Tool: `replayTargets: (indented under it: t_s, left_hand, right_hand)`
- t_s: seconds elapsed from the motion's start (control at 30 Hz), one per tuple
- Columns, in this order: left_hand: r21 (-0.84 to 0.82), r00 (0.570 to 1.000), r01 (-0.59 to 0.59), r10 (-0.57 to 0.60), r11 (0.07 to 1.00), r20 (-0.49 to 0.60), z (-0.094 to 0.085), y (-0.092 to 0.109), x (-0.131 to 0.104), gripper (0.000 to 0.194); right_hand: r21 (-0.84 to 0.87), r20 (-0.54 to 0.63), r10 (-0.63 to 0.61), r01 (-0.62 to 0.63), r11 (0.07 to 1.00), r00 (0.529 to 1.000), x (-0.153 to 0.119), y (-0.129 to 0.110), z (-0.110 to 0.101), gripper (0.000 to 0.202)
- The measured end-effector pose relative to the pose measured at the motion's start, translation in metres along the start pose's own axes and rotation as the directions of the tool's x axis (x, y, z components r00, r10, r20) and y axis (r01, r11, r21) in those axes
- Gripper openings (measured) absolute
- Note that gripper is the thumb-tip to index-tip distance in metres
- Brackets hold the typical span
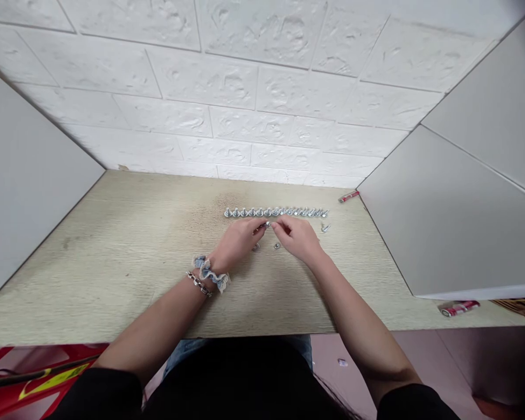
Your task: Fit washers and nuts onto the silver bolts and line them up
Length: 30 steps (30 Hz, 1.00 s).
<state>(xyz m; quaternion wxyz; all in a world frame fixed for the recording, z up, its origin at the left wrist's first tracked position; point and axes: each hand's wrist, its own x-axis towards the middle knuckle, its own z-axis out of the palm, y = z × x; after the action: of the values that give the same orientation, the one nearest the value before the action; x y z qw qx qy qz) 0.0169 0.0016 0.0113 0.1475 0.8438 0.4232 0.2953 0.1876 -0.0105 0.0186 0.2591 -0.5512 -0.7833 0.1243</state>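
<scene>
My left hand point(238, 240) and my right hand point(301, 236) meet over the table, fingers pinched around a small silver bolt point(268, 224). Fingertips cover most of it. Just beyond them stands a straight row of silver bolts point(260, 213), several with wide washer-like bases against the tabletop. One loose bolt point(325, 228) lies to the right of my right hand. Below the pinch, a small metal nut point(277, 246) rests between my hands. Another small metal ring point(256, 247) is partly hidden by my left hand.
The wooden tabletop point(149, 233) runs back to a white brick wall point(231, 76). Grey panels stand at left point(26, 186) and right point(420, 210). A red battery-like cylinder point(349, 197) lies at the back right; a similar red cylinder point(459, 308) lies near the front right edge.
</scene>
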Motion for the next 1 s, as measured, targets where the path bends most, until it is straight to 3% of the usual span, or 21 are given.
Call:
replayTargets:
  t_s: [0.07, 0.23, 0.3, 0.4, 0.5, 0.57, 0.7, 0.83, 1.0]
  left_hand:
    - [-0.002, 1.000, 0.001, -0.001, 1.000, -0.015, 0.0007, -0.0011, -0.0006, 0.022]
    - [0.007, 1.000, -0.002, 0.002, 1.000, -0.015, 0.0041, -0.0042, -0.0018, 0.022]
    - [0.016, 1.000, -0.002, 0.002, 1.000, -0.003, 0.0049, -0.0045, -0.0020, 0.021]
    - [0.035, 1.000, 0.009, -0.009, 0.999, 0.004, 0.0053, -0.0036, -0.0020, 0.019]
    - [0.041, 1.000, 0.020, -0.020, 0.999, 0.002, 0.0047, -0.0025, -0.0017, 0.020]
    - [0.039, 1.000, 0.021, -0.021, 0.999, 0.002, 0.0041, -0.0023, -0.0016, 0.018]
    - [-0.019, 1.000, 0.012, -0.012, 1.000, 0.026, 0.0035, -0.0036, -0.0016, 0.020]
    - [-0.024, 1.000, 0.001, -0.001, 1.000, 0.016, 0.0050, -0.0054, -0.0023, 0.019]
    - [-0.020, 1.000, -0.022, 0.021, 1.000, -0.010, 0.0045, -0.0034, -0.0026, 0.020]
  right_hand:
    - [0.012, 0.006, -0.095, 0.095, 0.995, 0.995, 0.0001, 0.0000, 0.0027, 0.014]
    - [0.018, 0.005, -0.198, 0.198, 0.980, 0.980, -0.0003, 0.0000, 0.0092, 0.018]
    - [0.005, 0.028, -0.152, 0.152, 0.988, 0.988, -0.0004, 0.0003, 0.0092, 0.016]
    - [-0.041, 0.037, 0.011, -0.010, 0.999, 0.999, -0.0008, 0.0010, 0.0068, 0.047]
    - [-0.028, 0.006, 0.088, -0.087, 0.996, 0.996, -0.0013, 0.0010, 0.0035, 0.057]
    - [-0.017, -0.002, 0.049, -0.049, 0.999, 0.999, -0.0013, 0.0001, 0.0021, 0.051]
    - [-0.002, 0.021, -0.080, 0.080, 0.997, 0.997, -0.0006, -0.0019, 0.0035, 0.017]
    - [0.015, 0.033, -0.159, 0.158, 0.987, 0.987, -0.0003, -0.0016, 0.0086, 0.022]
    - [0.033, 0.043, -0.150, 0.149, 0.988, 0.988, -0.0003, -0.0016, 0.0087, 0.020]
